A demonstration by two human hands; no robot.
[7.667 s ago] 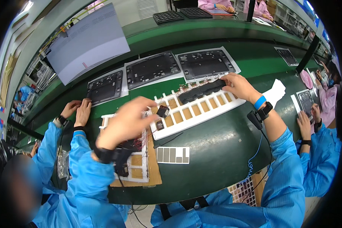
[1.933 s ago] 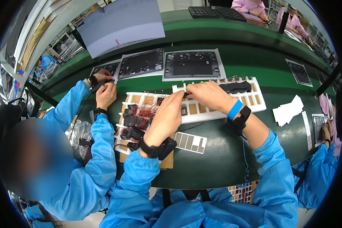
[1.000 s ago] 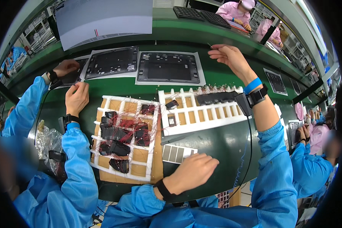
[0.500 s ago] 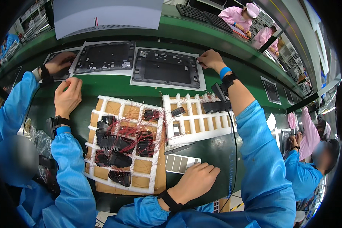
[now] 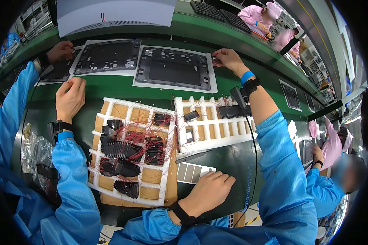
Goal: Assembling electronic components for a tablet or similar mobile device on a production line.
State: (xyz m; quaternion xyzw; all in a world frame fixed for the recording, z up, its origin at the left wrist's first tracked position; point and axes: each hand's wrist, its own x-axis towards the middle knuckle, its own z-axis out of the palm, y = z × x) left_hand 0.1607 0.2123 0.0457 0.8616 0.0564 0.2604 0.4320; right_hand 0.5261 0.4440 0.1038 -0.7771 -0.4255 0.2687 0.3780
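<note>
My left hand enters from the bottom, fingers curled down at the table beside a white card with grey strips. Whatever its fingers may hold is hidden. Farther off, my right hand is pinched at the right edge of a dark, tablet-shaped panel with small pale patches. That panel lies on white paper; anything between those fingertips is too small to make out. Between my hands is a white foam tray with small dark parts. A dark pen-like tool lies above the card.
At left, a co-worker's right hand is beside another foam tray holding black parts and tangled red wires. Their other hand is beyond a second dark panel. A monitor stands behind. A cable hangs from my right wrist.
The view has shifted slightly. The co-worker's far-left hand has moved up and away. My right hand stays at the panel's right edge, and my left hand remains beside the card.
</note>
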